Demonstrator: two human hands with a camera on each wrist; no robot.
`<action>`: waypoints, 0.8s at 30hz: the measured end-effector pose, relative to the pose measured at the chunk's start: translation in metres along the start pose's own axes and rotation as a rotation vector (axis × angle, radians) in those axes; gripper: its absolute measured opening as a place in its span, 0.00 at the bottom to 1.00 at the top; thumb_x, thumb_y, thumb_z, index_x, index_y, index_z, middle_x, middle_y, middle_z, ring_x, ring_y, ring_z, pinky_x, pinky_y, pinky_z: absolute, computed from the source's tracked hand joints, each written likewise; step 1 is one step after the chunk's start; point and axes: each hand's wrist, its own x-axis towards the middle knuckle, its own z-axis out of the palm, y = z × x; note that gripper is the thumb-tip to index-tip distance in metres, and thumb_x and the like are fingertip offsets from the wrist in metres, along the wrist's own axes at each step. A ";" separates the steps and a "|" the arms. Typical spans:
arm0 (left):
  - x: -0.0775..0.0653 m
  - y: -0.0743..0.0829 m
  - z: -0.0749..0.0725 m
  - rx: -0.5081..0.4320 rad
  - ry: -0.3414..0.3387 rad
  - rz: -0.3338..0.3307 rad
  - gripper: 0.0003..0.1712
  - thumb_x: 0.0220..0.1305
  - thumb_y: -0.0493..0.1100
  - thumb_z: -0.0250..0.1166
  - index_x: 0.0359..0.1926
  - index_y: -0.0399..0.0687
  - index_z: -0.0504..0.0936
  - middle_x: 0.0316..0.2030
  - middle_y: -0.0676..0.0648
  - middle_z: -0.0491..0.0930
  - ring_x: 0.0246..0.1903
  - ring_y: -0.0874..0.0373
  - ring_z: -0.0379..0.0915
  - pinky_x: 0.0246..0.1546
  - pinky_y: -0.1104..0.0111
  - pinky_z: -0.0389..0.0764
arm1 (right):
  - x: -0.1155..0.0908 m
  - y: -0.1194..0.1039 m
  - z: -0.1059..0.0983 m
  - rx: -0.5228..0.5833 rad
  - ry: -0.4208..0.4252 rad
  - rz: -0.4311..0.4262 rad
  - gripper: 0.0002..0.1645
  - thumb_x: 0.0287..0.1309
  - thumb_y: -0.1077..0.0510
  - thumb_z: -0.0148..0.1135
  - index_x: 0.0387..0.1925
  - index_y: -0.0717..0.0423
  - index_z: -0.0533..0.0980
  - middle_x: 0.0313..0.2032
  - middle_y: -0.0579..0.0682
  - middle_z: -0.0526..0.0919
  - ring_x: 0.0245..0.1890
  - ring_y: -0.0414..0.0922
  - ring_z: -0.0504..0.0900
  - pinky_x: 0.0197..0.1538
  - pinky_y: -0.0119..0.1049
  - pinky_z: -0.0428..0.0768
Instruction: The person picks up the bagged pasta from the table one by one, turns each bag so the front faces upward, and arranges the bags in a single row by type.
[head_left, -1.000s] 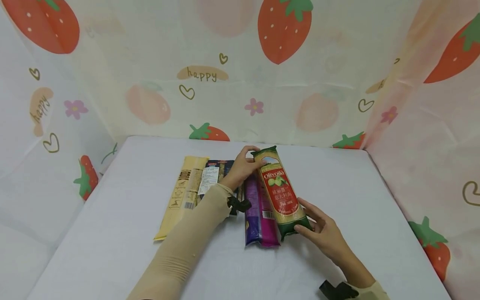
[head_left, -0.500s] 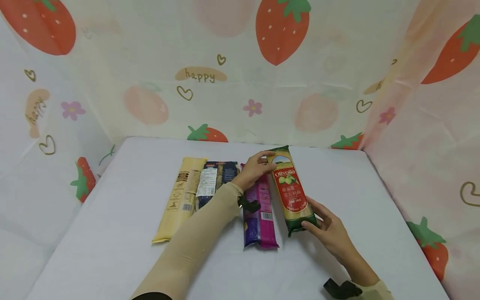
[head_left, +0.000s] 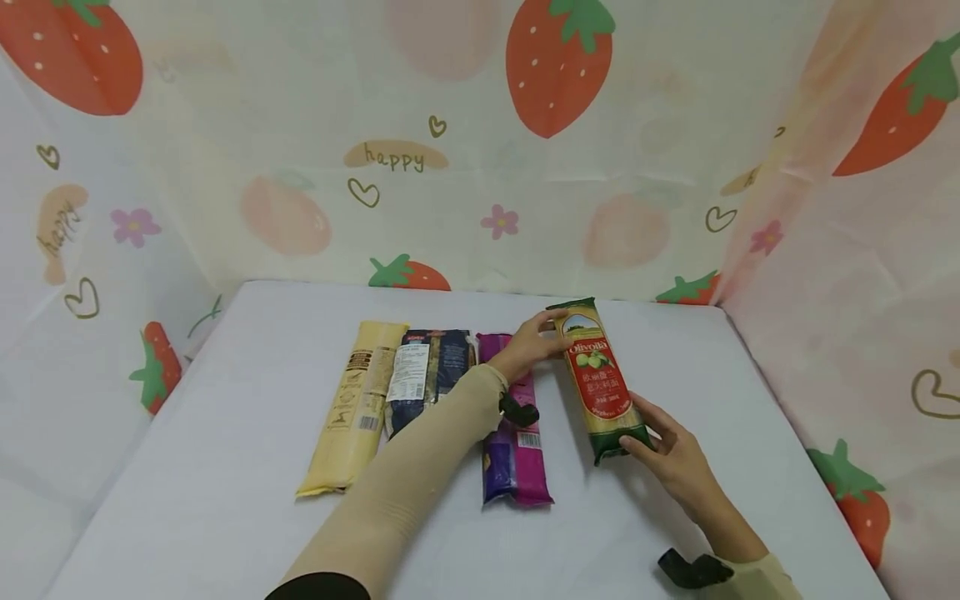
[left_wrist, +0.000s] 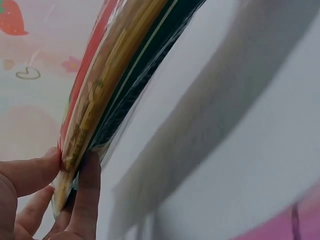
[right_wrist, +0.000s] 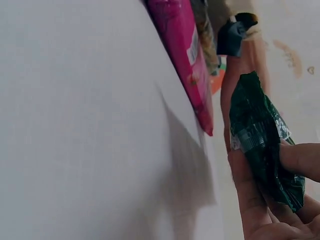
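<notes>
Both hands hold a spaghetti packet (head_left: 600, 379) with a red label and green ends, raised over the white table. At its far end my left hand (head_left: 528, 346) pinches it between thumb and fingers; the left wrist view shows the yellow strands through the clear side of the packet (left_wrist: 95, 105). My right hand (head_left: 675, 462) grips the near green end (right_wrist: 262, 145), thumb on top and fingers beneath. Left of it a purple and pink packet (head_left: 516, 467) lies on the table, partly covered by the left forearm.
A dark blue packet (head_left: 453, 358) with a white label and a long yellow packet (head_left: 348, 417) lie side by side at the left on the white table (head_left: 187, 467). Strawberry-print cloth walls (head_left: 450, 208) enclose the back and sides.
The spaghetti packet has moved right, away from over the purple and pink packet, with both hands keeping hold of it. More of the dark blue packet shows now.
</notes>
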 end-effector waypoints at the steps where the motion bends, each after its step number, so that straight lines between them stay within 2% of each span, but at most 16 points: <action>1: 0.002 -0.001 0.003 0.011 0.007 -0.004 0.36 0.73 0.28 0.68 0.79 0.44 0.71 0.75 0.31 0.64 0.66 0.37 0.76 0.60 0.55 0.85 | 0.001 0.001 -0.002 0.000 0.005 0.005 0.45 0.75 0.58 0.68 0.84 0.55 0.59 0.81 0.65 0.59 0.60 0.24 0.76 0.57 0.24 0.82; 6: 0.010 -0.004 0.018 0.090 0.039 -0.017 0.36 0.72 0.28 0.69 0.78 0.43 0.72 0.75 0.32 0.67 0.66 0.42 0.75 0.61 0.58 0.84 | 0.005 0.006 -0.009 0.009 0.032 0.046 0.46 0.76 0.56 0.68 0.85 0.55 0.57 0.82 0.64 0.58 0.60 0.23 0.75 0.58 0.22 0.80; 11: 0.016 -0.012 0.028 0.154 0.042 -0.023 0.37 0.72 0.28 0.68 0.79 0.44 0.71 0.74 0.32 0.70 0.65 0.41 0.76 0.61 0.58 0.84 | 0.006 0.011 -0.015 0.016 0.046 0.082 0.46 0.75 0.56 0.68 0.85 0.55 0.56 0.82 0.65 0.58 0.58 0.22 0.75 0.58 0.22 0.80; 15: 0.023 -0.015 0.034 0.234 0.010 -0.005 0.40 0.72 0.30 0.69 0.81 0.46 0.68 0.75 0.33 0.68 0.70 0.40 0.72 0.64 0.57 0.81 | 0.007 0.013 -0.020 0.010 0.061 0.090 0.47 0.75 0.56 0.68 0.85 0.56 0.57 0.81 0.65 0.59 0.58 0.25 0.76 0.57 0.22 0.80; 18: 0.027 -0.015 0.037 0.306 -0.029 -0.004 0.42 0.72 0.32 0.70 0.83 0.48 0.65 0.78 0.34 0.66 0.74 0.40 0.67 0.68 0.57 0.77 | 0.007 0.013 -0.024 -0.006 0.073 0.089 0.46 0.75 0.56 0.68 0.85 0.57 0.57 0.81 0.66 0.60 0.61 0.31 0.76 0.57 0.22 0.80; 20: 0.028 -0.014 0.039 0.325 -0.056 -0.011 0.44 0.72 0.33 0.69 0.84 0.48 0.63 0.79 0.35 0.64 0.76 0.41 0.65 0.70 0.56 0.76 | 0.009 0.013 -0.026 -0.014 0.079 0.091 0.46 0.75 0.56 0.68 0.85 0.57 0.57 0.81 0.66 0.60 0.64 0.36 0.76 0.57 0.22 0.80; 24: 0.031 -0.013 0.045 0.314 -0.105 -0.026 0.46 0.73 0.31 0.68 0.85 0.48 0.59 0.81 0.36 0.60 0.74 0.40 0.69 0.71 0.56 0.75 | 0.009 0.015 -0.034 -0.032 0.092 0.098 0.46 0.75 0.55 0.69 0.85 0.56 0.58 0.81 0.65 0.61 0.68 0.45 0.75 0.57 0.21 0.79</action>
